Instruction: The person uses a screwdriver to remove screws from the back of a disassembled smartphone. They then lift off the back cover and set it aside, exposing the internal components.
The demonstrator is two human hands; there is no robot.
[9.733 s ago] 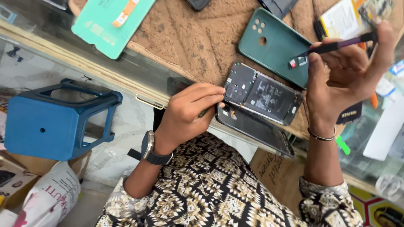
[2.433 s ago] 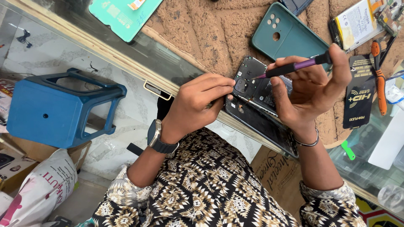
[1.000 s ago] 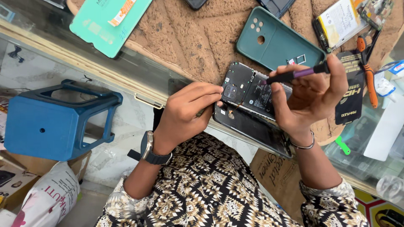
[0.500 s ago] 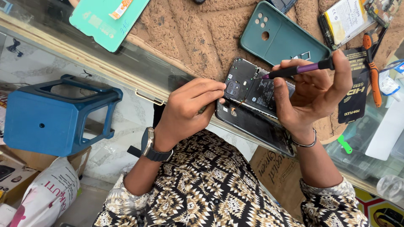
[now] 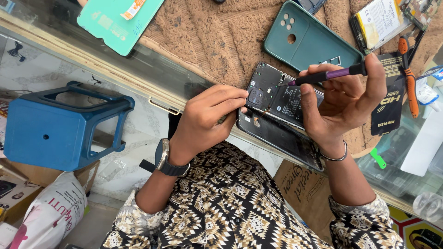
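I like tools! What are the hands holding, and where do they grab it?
The right hand grips a purple screwdriver along its handle. The left hand steadies the opened phone at its camera end.

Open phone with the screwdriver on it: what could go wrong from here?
1. The phone overhangs the counter edge, steadied only by the left hand; a slip could drop it to the floor.
2. The screwdriver tip, held in the right hand, sits on the exposed board near the camera; a skid could scratch parts.
3. A loosened screw might get lost in the fuzzy mat.
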